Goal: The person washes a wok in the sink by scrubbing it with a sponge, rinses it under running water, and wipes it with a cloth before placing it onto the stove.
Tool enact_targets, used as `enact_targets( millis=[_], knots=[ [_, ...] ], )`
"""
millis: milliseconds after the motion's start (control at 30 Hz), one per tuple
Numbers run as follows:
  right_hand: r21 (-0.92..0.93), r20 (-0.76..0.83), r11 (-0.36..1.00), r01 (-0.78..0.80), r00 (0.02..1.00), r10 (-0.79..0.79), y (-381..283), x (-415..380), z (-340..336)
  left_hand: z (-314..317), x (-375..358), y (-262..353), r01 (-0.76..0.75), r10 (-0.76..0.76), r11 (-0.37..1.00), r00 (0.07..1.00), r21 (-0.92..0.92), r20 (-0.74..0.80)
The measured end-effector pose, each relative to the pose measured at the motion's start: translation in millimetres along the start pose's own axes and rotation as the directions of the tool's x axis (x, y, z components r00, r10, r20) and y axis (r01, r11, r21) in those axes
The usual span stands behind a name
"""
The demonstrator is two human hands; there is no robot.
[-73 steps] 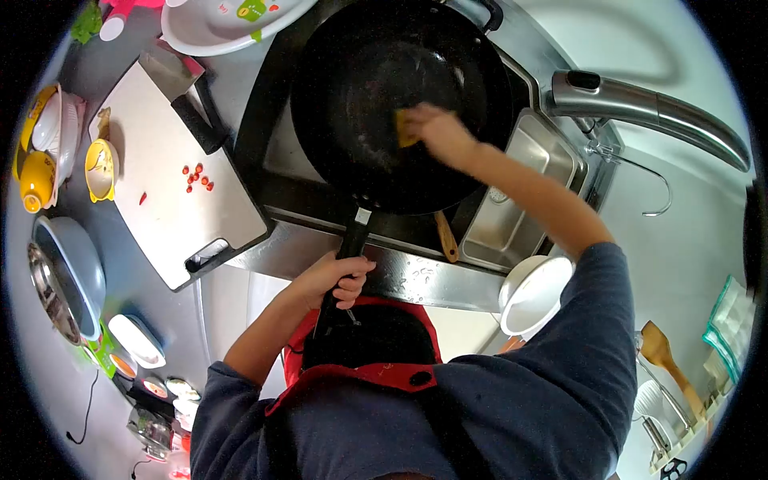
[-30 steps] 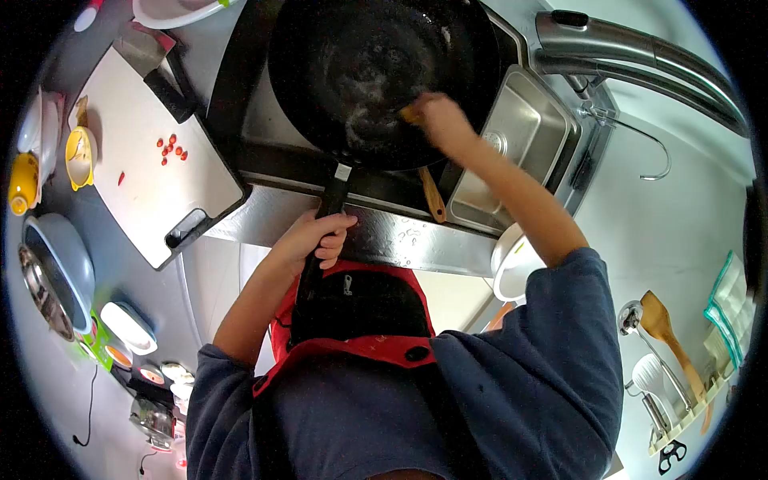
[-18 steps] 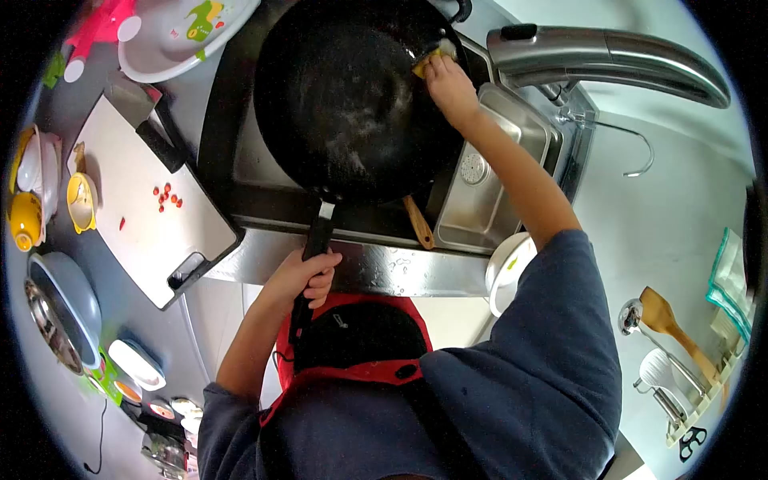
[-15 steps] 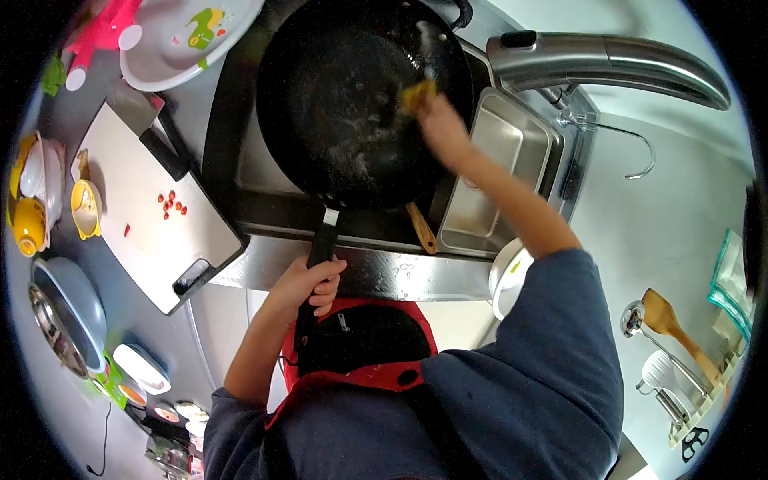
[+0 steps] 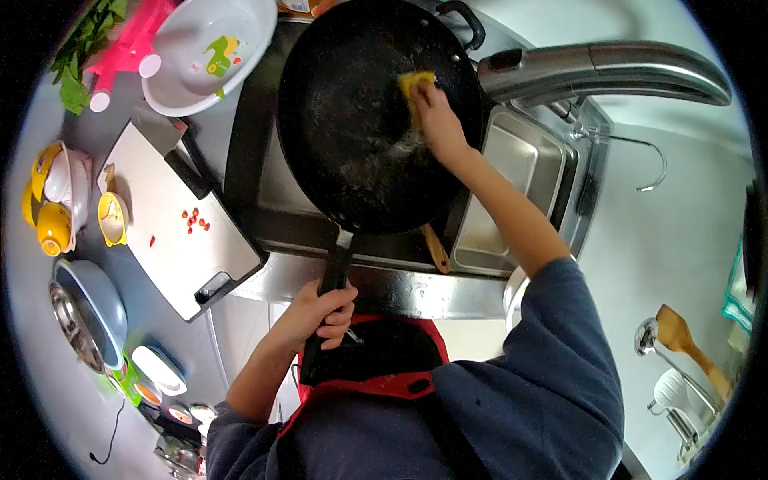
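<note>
A large black wok (image 5: 360, 160) lies over the sink, its inside facing up with wet, pale streaks. My left hand (image 5: 324, 316) is wrapped round the wok's black handle (image 5: 336, 268) near the sink's front edge. Inside the wok, right of its middle, my right hand (image 5: 438, 120) presses a yellow sponge (image 5: 416, 83) to the surface. The fingertips are partly hidden by the sponge. Beneath the wok's lower right rim, a wooden handle (image 5: 436, 250) sticks out.
The steel faucet (image 5: 608, 72) reaches over the right side, above a metal basin (image 5: 512, 176). At left are a cutting board (image 5: 172, 248) with red chili pieces, a cleaver (image 5: 160, 130), a small yellow bowl (image 5: 113, 218) and a white basin (image 5: 172, 80). Utensils hang at lower right.
The whole view has shifted, so most things appear lower and further right. My right hand and the sponge have moved a little toward the wok's far side; my left hand keeps its hold.
</note>
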State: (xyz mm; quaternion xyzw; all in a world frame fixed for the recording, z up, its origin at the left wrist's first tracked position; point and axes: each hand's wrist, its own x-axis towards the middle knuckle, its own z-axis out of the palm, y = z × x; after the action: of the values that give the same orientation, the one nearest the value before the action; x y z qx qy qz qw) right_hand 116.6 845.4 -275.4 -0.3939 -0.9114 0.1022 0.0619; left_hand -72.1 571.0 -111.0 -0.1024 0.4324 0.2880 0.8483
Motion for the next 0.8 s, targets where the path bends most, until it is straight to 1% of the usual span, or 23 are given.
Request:
enact_targets(
  millis=[33,100,167,200,233,267,300,333,400,433,500,533,567,600,633,667,700,733,800],
  knots=[
    [0.007,-0.011,1.0,0.011,1.0,-0.011,-3.8,20.2,-0.2,0.3,2.1,0.7,-0.014,0.014,1.0,1.0,0.001,-0.009],
    [0.186,-0.277,0.978,0.095,0.96,-0.041,-20.3,53.1,4.1,0.2,3.6,1.8,0.053,-0.051,0.996,0.998,0.075,-0.026],
    [0.376,-0.308,0.906,0.195,0.948,-0.076,-45.4,63.5,15.1,2.4,2.9,3.7,0.041,-0.034,0.994,0.997,0.105,-0.062],
    [0.382,-0.318,0.876,0.293,0.932,-0.174,-59.0,56.3,13.0,1.8,2.1,3.5,0.057,-0.047,0.991,0.996,0.125,-0.077],
    [0.402,-0.211,0.845,0.352,0.934,-0.288,-66.7,43.3,16.2,2.4,0.9,1.8,0.075,-0.063,0.987,0.994,0.141,-0.087],
    [0.398,-0.134,0.847,0.351,0.936,-0.325,-75.9,22.5,17.9,2.9,1.0,2.2,0.08,-0.067,0.986,0.993,0.146,-0.094],
    [0.392,-0.053,0.849,0.354,0.93,-0.363,-81.9,4.9,18.7,3.6,1.3,2.5,0.05,-0.032,0.983,0.994,0.176,-0.103],
    [0.394,-0.053,0.848,0.354,0.93,-0.363,-79.5,-1.1,12.4,3.8,1.7,2.4,0.018,0.004,0.979,0.994,0.202,-0.11],
    [0.29,0.049,0.864,0.412,0.895,-0.444,-60.6,-14.4,-4.9,0.2,2.6,4.2,0.04,-0.018,0.98,0.993,0.193,-0.114],
    [0.229,0.094,0.896,0.382,0.907,-0.41,-38.0,-9.3,-1.9,-1.1,3.5,5.1,0.063,-0.042,0.98,0.993,0.188,-0.114],
    [0.073,0.173,0.969,0.238,0.953,-0.247,-5.0,7.1,-22.1,-3.1,9.9,2.6,0.056,-0.04,0.982,0.995,0.18,-0.089],
    [0.07,0.175,0.969,0.238,0.953,-0.246,-0.8,3.7,-19.5,-3.4,10.6,1.0,0.052,-0.039,0.984,0.996,0.168,-0.079],
    [0.096,0.091,0.966,0.241,0.964,-0.249,2.5,-0.1,-9.2,-3.6,10.5,1.3,0.05,-0.037,0.984,0.996,0.172,-0.078],
    [0.123,0.007,0.962,0.245,0.969,-0.248,1.2,-2.2,-3.8,-3.1,10.8,1.4,0.059,-0.054,0.99,0.998,0.13,-0.045],
    [0.053,-0.088,0.931,0.361,0.93,-0.356,-1.2,-5.5,3.3,-2.1,13.2,0.7,0.071,-0.071,0.994,0.997,0.084,-0.006],
    [0.038,-0.037,0.953,0.299,0.954,-0.298,4.0,-1.7,8.0,-2.3,15.4,-0.5,0.077,-0.077,0.994,0.997,0.08,0.0],
    [0.022,0.011,0.972,0.236,0.972,-0.236,7.8,8.5,6.1,-4.0,16.5,-1.2,0.09,-0.087,0.992,0.996,0.088,-0.037],
    [0.039,-0.035,0.984,0.173,0.984,-0.172,13.0,21.6,2.8,-5.0,16.6,-1.9,0.104,-0.097,0.99,0.992,0.099,-0.076],
    [0.011,-0.066,0.971,0.239,0.969,-0.238,2.0,17.3,-2.9,-3.9,14.8,-2.1,0.098,-0.091,0.989,0.994,0.107,-0.068]
  ],
)
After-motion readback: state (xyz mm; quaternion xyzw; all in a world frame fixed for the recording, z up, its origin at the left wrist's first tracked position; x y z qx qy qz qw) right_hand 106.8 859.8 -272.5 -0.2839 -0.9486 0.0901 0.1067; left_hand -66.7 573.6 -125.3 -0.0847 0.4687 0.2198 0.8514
